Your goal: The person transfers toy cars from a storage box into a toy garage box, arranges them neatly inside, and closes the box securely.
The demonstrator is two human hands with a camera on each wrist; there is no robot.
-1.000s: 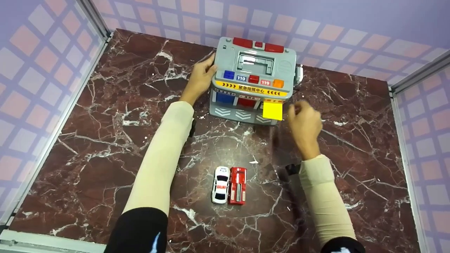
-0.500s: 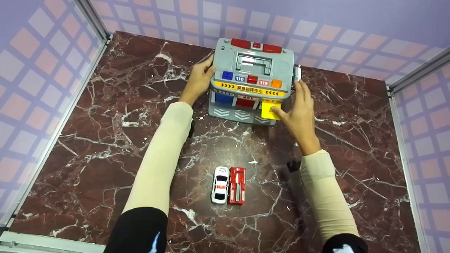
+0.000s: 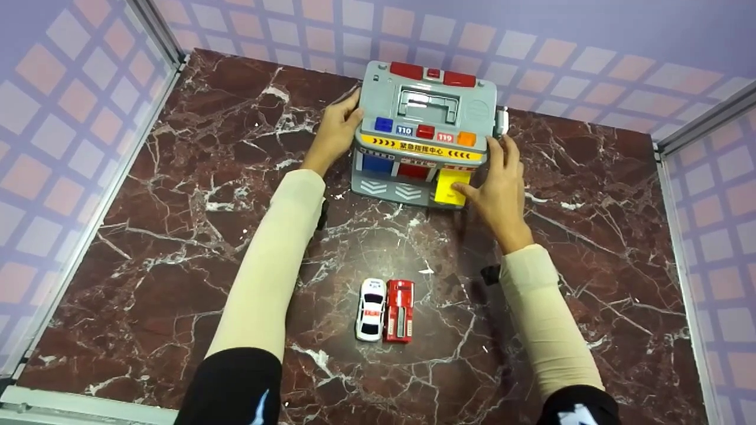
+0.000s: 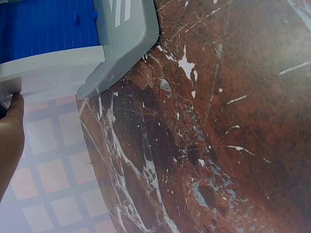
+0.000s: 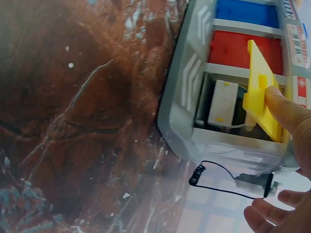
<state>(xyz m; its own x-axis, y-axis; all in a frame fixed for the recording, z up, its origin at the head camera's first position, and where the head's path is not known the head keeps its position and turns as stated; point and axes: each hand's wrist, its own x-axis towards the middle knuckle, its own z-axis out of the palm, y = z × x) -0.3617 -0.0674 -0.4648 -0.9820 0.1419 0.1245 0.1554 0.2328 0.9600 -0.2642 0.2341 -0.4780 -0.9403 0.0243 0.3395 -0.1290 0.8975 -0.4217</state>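
Note:
In the head view a grey toy emergency station (image 3: 378, 94) stands near the back wall. My left hand (image 3: 335, 133) rests against its left side, fingertips partly hidden by the roof edge. My right hand (image 3: 502, 192) is at the front right corner. Its thumb presses the yellow door (image 3: 452, 188), which hangs partly open over the right bay; the other fingers reach along the station's right side. Through the gap, the right wrist view shows a white toy vehicle (image 5: 223, 103) inside the bay. Beside it, the blue door (image 4: 48, 31) and the red door (image 5: 233, 51) are closed.
A white toy car (image 3: 371, 310) and a red toy fire truck (image 3: 400, 311) lie side by side on the marbled surface (image 3: 177, 254), nearer the person. A coiled black cord (image 5: 196, 174) hangs at the station's right side. Tiled walls (image 3: 472, 47) border the surface.
My right hand has moved in to the station, thumb onto the yellow door, which has swung slightly downward. The left hand keeps its place, and the two toy vehicles outside lie still.

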